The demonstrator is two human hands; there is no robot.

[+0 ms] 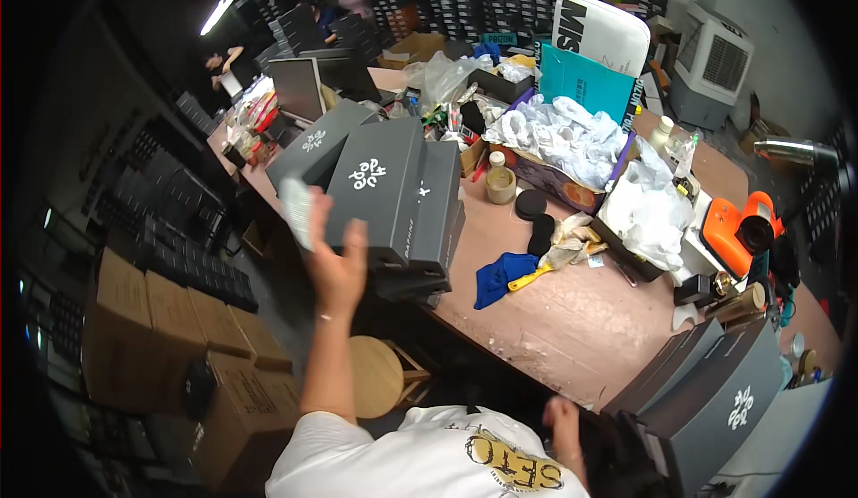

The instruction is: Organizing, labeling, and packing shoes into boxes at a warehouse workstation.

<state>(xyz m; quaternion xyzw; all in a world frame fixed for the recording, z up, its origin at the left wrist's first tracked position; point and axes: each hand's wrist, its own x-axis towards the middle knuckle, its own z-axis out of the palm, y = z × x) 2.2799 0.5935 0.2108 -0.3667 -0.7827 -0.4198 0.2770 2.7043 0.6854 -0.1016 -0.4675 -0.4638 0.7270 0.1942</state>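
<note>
The head view shows the left hand (338, 261), thumb wide of the fingers, beside the left group of grey shoeboxes (380, 176) at the table (572, 328); a blurred white sheet (297, 212) meets its fingers, whether gripped I cannot tell. The right hand (563, 419), also unclear in grip, is near the right group of grey shoeboxes (724, 404).
</note>
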